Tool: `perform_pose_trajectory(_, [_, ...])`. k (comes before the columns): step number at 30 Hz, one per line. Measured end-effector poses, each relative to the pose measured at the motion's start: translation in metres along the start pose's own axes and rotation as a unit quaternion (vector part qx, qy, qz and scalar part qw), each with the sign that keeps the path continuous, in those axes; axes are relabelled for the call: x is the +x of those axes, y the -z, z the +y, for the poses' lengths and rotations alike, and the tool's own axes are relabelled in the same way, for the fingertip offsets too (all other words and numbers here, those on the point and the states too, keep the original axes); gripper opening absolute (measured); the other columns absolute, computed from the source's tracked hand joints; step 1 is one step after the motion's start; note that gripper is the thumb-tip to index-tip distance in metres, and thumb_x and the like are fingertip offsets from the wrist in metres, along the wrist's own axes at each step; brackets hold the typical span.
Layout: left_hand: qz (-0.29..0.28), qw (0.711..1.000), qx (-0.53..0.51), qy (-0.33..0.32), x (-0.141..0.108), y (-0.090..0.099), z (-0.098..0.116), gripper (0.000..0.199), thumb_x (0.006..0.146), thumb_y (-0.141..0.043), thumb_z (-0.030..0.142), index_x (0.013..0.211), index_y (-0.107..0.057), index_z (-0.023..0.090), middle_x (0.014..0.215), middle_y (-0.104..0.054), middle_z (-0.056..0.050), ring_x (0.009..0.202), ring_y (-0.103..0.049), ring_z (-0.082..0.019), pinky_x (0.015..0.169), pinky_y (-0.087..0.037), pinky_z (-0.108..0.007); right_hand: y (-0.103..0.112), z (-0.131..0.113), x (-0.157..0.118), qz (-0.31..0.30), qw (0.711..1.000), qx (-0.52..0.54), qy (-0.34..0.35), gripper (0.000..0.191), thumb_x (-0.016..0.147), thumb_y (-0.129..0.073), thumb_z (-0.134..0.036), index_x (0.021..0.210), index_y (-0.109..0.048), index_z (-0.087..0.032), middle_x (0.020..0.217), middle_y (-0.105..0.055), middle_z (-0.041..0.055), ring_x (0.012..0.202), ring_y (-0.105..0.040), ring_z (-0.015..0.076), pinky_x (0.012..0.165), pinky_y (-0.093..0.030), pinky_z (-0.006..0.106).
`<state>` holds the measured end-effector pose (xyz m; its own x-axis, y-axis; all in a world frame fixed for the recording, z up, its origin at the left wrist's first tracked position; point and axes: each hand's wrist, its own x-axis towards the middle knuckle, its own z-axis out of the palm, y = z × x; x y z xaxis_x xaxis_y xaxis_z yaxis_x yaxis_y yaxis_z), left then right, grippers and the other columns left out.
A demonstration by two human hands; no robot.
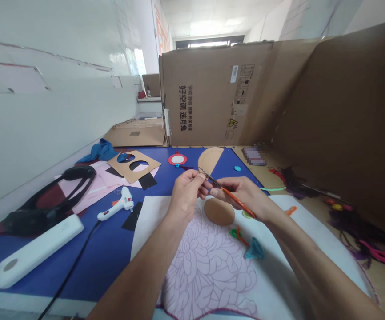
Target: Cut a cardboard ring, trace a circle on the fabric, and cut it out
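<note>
Right hand (242,195), shut on orange scissors (237,200), left hand (187,191) pinching blade tips (204,174)

The scissors (237,201) are above the round cardboard piece (219,211), which lies on the big paper sheet (209,271) on the table (112,266), with the glue gun (117,206) to the left of this sheet, the cardboard stencil (122,171) behind the gun, and a cardboard box (206,98) standing behind them all.

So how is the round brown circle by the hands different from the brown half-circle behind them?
The brown circle is a full round, but the half-circle has one straight edge. The circle lies on white paper; the half-circle lies on the blue mat. Both are flat and brown.
</note>
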<state>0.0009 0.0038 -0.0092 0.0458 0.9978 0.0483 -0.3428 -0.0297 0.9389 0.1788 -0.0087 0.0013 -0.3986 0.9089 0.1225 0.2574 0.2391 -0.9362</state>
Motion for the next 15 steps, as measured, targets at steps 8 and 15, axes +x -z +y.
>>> perform_pose_trajectory(8, [0.007, 1.000, -0.006, 0.004, 0.0001, -0.0017, -0.0013, 0.015, 0.086, -0.071, 0.025, 0.074, -0.064, 0.018, 0.066, -0.069, -0.003, 0.052, -0.056, -0.010, 0.049, -0.039, -0.022, 0.0003, -0.0033, -0.0005, -0.002, 1.000, -0.009, 0.001, 0.057, 0.082, -0.079, -0.074, 0.075, -0.064, -0.019, 0.069, -0.039, -0.0043, 0.065, -0.028, 0.0125, 0.056, -0.024, 0.027])
perform_pose_trajectory(15, [0.005, 1.000, -0.007, 0.001, 0.0011, -0.0004, -0.0035, 0.016, 0.085, -0.073, 0.027, 0.075, -0.063, 0.019, 0.067, -0.070, -0.004, 0.052, -0.057, -0.010, 0.050, -0.040, -0.022, 0.0005, -0.0047, -0.0003, -0.003, 1.000, -0.011, 0.001, 0.059, 0.081, -0.078, -0.077, 0.076, -0.067, -0.019, 0.071, -0.043, -0.0033, 0.066, -0.030, 0.0133, 0.057, -0.025, 0.028])
